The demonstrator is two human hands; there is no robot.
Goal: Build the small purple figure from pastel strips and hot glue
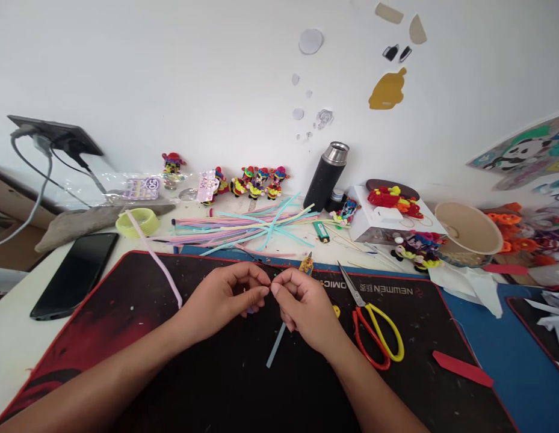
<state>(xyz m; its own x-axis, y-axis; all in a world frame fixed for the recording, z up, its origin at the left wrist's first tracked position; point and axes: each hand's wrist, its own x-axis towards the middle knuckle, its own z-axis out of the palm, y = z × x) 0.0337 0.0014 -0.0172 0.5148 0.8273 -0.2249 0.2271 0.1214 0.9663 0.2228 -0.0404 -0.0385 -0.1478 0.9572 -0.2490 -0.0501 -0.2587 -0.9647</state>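
Note:
My left hand [236, 293] and my right hand [304, 307] meet over the dark desk mat [225, 373]. Thumb and forefinger of each are pinched together, the tips almost touching. Whatever lies between them is too small and hidden to name. A pale blue stick [275, 347] juts out below my right hand, apparently on the mat; its upper end is hidden. Just beyond that hand shows an orange-yellow pointed tip [307, 263], and a small yellow piece [336, 310] sits by its wrist side. Scissors [373, 334] with one red and one yellow handle lie partly open to the right.
Pastel pipe cleaners [243, 227] are heaped behind the mat, one lilac strip [157, 264] crossing its left edge. A phone [76, 276], yellow-green coil [137, 223], black flask [327, 176], lighter [321, 232], small dolls [261, 182], white box [369, 216], bowl [471, 231] and red strip [462, 368] surround it.

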